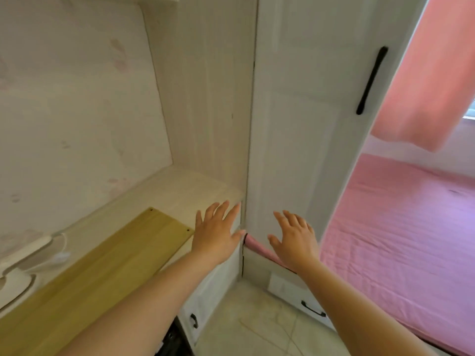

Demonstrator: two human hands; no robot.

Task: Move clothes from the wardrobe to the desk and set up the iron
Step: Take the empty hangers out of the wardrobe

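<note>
Home bedroom. Evidence: bed [401,240] with pink sheet at right; pink curtain [437,80] above it; white wardrobe door [303,129] with black handle [371,80]; pale built-in desk [164,194]; patterned wallpaper [72,98]; tiled floor [257,317].

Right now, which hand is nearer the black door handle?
Right. The right hand is open against the lower part of the wardrobe door, below the handle. The left hand is farther left, past the door's edge, over the desk.

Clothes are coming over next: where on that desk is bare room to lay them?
Free: the pale desk top between the yellow board and the wardrobe door, just beyond the left hand. Crowded: the near-left end, with white items by the wall.
</note>
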